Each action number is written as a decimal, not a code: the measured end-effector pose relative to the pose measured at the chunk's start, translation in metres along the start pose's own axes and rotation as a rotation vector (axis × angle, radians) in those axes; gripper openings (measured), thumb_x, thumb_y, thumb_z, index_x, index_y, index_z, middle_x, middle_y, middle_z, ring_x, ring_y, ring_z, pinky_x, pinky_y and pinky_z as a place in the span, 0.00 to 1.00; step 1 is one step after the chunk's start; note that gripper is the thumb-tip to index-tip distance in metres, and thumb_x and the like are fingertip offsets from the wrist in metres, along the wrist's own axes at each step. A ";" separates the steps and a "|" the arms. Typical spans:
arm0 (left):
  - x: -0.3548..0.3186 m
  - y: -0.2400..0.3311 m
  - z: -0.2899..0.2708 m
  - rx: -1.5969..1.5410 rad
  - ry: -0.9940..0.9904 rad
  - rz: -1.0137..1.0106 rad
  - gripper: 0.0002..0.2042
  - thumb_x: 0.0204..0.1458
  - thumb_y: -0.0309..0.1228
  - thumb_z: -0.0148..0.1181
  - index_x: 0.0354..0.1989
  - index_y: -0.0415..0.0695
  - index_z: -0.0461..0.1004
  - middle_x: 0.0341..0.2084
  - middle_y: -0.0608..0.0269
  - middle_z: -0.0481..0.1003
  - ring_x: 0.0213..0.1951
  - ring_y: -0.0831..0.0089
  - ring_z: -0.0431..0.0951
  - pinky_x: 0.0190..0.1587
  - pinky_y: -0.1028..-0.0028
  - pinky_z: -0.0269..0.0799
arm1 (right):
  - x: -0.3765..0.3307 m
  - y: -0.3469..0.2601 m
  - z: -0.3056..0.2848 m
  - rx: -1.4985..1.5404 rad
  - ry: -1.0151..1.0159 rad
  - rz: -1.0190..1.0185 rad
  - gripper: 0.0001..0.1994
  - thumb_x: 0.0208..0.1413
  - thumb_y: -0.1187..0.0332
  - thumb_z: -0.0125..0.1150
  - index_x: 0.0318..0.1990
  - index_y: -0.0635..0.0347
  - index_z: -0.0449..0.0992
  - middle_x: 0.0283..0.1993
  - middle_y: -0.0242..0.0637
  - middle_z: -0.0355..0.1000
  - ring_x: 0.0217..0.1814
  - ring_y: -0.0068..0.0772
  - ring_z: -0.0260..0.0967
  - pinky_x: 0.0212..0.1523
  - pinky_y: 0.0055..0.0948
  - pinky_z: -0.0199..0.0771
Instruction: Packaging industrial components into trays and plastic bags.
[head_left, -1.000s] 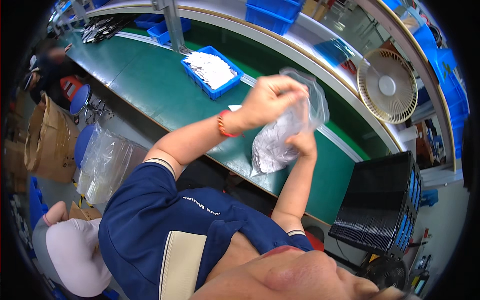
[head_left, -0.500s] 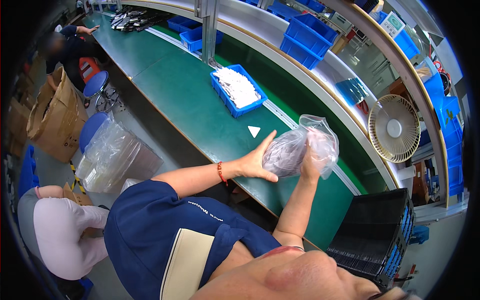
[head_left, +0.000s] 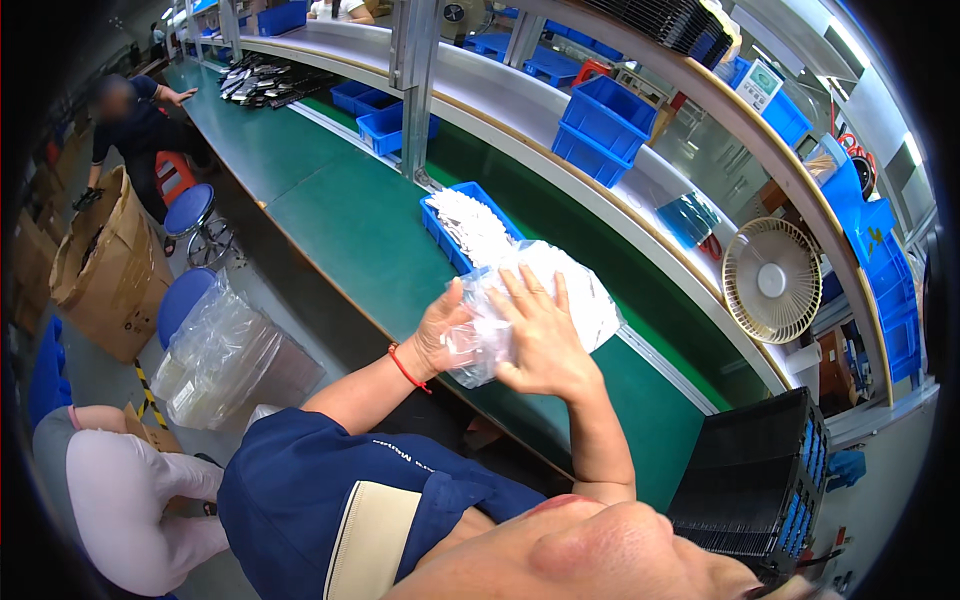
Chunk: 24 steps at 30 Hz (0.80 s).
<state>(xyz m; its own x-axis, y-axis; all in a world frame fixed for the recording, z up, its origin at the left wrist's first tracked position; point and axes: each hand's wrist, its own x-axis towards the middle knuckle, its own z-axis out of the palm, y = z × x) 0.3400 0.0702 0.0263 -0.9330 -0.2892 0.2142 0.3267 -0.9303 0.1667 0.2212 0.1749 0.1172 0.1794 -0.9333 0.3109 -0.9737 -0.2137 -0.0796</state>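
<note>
A clear plastic bag [head_left: 582, 292] full of pale pieces is held over the green workbench [head_left: 345, 225], against the near right side of a blue bin [head_left: 447, 236]. That bin holds a heap of thin white pieces [head_left: 468, 225]. My left hand [head_left: 438, 338] grips the crumpled end of the bag; its thumb points up and its other fingers are partly hidden by plastic. Across the top of the bag lies my right hand [head_left: 545, 335], open, its fingers spread and pointing away from me. The bag's underside is hidden.
Blue bins [head_left: 605, 130] stand on the shelf beyond the bench, near a fan [head_left: 770, 280]. Black stacked trays [head_left: 745, 470] are at the right. A carton [head_left: 115, 265], stools [head_left: 188, 208] and a plastic-wrapped stack [head_left: 240, 350] stand left. Two people are on that side.
The bag has swung round: its filled part now points away and its loose end toward my left hand. My left hand has moved left and closed on it; my right hand now lies on top.
</note>
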 end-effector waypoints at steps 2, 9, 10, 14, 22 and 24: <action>0.006 -0.002 0.003 0.043 -0.046 -0.050 0.27 0.53 0.39 0.55 0.60 0.45 0.56 0.54 0.53 0.62 0.55 0.62 0.65 0.58 0.62 0.61 | 0.011 -0.004 0.011 -0.015 -0.005 -0.009 0.38 0.30 0.59 0.57 0.56 0.63 0.64 0.63 0.53 0.52 0.69 0.51 0.43 0.66 0.56 0.28; 0.021 0.024 0.019 0.483 0.174 0.276 0.25 0.48 0.20 0.53 0.58 0.40 0.57 0.51 0.55 0.65 0.52 0.66 0.68 0.53 0.67 0.66 | 0.020 -0.015 0.026 -0.155 0.231 0.258 0.46 0.35 0.55 0.65 0.62 0.66 0.52 0.67 0.56 0.42 0.72 0.53 0.31 0.65 0.54 0.21; 0.024 0.035 0.022 0.464 0.256 0.276 0.23 0.48 0.20 0.53 0.55 0.37 0.60 0.48 0.53 0.69 0.48 0.64 0.72 0.50 0.67 0.70 | 0.011 -0.013 0.026 -0.155 0.235 0.260 0.46 0.35 0.55 0.65 0.62 0.66 0.52 0.67 0.56 0.42 0.72 0.53 0.31 0.65 0.54 0.21; 0.053 0.098 0.031 0.691 0.128 0.556 0.18 0.49 0.21 0.52 0.50 0.30 0.64 0.45 0.51 0.71 0.46 0.64 0.73 0.50 0.66 0.70 | -0.033 0.014 0.050 -0.117 0.486 0.392 0.41 0.40 0.61 0.67 0.62 0.64 0.53 0.66 0.55 0.45 0.70 0.54 0.39 0.64 0.54 0.33; 0.218 0.217 0.030 0.692 0.302 0.918 0.20 0.42 0.15 0.58 0.47 0.38 0.66 0.39 0.56 0.73 0.39 0.65 0.75 0.39 0.67 0.75 | -0.088 0.056 0.156 0.090 0.276 0.660 0.34 0.46 0.67 0.60 0.61 0.62 0.54 0.59 0.54 0.55 0.63 0.52 0.51 0.61 0.50 0.46; 0.262 0.242 0.013 0.658 0.359 0.909 0.16 0.46 0.22 0.59 0.45 0.39 0.66 0.40 0.53 0.71 0.40 0.63 0.75 0.39 0.65 0.75 | -0.082 0.058 0.153 0.097 0.303 0.610 0.33 0.47 0.65 0.59 0.61 0.62 0.54 0.58 0.53 0.57 0.63 0.51 0.51 0.62 0.50 0.47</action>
<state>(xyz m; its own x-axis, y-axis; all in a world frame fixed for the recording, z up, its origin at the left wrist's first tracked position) 0.1761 -0.2275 0.1352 -0.2720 -0.9307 0.2444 0.8105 -0.0847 0.5796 0.1713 0.1949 -0.0578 -0.4580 -0.7760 0.4337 -0.8686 0.2866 -0.4043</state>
